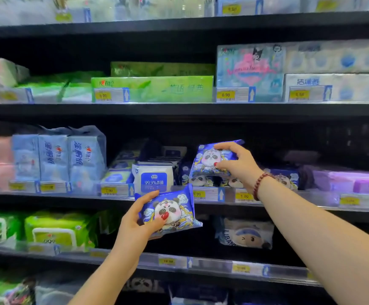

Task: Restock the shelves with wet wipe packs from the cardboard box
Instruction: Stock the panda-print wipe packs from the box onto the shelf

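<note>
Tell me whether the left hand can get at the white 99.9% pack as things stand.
Probably not: the left hand is full with a panda pack. The white 99.9% pack itself stands unobstructed at the shelf front.

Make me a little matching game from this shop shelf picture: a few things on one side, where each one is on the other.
Things:
1. panda pack in right hand
2. panda pack in left hand
3. white 99.9% pack
4. green tissue box

Places:
A. one shelf higher
B. standing on the shelf, left of the panda stock
C. held below the shelf edge
D. held over the panda stock

Pairs: 1-D, 2-C, 3-B, 4-A
</note>
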Tool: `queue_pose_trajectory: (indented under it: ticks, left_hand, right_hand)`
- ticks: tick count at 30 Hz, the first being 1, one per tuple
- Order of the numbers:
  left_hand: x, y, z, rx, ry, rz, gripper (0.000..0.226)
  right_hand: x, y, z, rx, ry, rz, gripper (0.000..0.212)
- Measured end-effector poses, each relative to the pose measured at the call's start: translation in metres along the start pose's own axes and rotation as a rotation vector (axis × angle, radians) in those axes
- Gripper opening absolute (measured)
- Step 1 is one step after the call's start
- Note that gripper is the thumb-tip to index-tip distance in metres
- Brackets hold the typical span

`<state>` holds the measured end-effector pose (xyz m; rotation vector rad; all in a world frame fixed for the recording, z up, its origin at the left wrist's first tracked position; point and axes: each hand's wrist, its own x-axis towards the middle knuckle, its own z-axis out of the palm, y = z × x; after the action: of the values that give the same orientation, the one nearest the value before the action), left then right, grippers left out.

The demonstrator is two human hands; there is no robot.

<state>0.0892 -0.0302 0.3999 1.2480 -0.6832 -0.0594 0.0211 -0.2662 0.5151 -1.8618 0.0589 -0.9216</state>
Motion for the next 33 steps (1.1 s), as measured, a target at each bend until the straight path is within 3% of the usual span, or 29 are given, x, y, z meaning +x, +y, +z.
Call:
queue_pose_trajectory:
  ticks: [7, 10, 13, 18, 26, 28, 30, 32, 33]
  left_hand:
    - [0.006, -0.014, -0.012, -0.06, 0.042, -0.053, 0.052]
    - [0.006, -0.021, -0.017, -0.064, 0.041, -0.068, 0.054]
    - [0.005, -0.028, -0.02, -0.055, 0.048, -0.077, 0.05]
    - [0.009, -0.034, -0.021, -0.063, 0.048, -0.085, 0.05]
    - [0.013, -0.025, -0.007, -0.086, 0.023, -0.046, 0.05]
    - [0.012, -0.021, -0.005, -0.092, 0.009, -0.034, 0.05]
    - [0.013, -0.018, -0.004, -0.084, -0.004, -0.025, 0.05]
    - [0.015, -0.015, -0.001, -0.089, -0.013, -0.016, 0.049]
    - [0.016, -0.013, 0.001, -0.094, -0.016, -0.011, 0.049]
  right_hand:
    - [0.022, 0.032, 0.019, -0.15, -0.19, -0.015, 0.051]
    - [0.032, 0.044, 0.02, -0.438, -0.28, -0.001, 0.07]
    - [0.041, 0.053, 0.021, -0.736, -0.226, -0.005, 0.084]
    - [0.042, 0.059, 0.029, -0.768, -0.107, 0.015, 0.077]
    - [0.045, 0.054, 0.023, -0.746, -0.275, 0.094, 0.068]
    - [0.04, 0.051, 0.019, -0.719, -0.195, 0.105, 0.07]
    - [0.031, 0.044, 0.015, -0.719, -0.003, 0.01, 0.065]
    - [0.013, 0.032, 0.015, -0.589, 0.143, -0.16, 0.049]
    - [0.003, 0.024, 0.015, -0.47, 0.118, -0.191, 0.041]
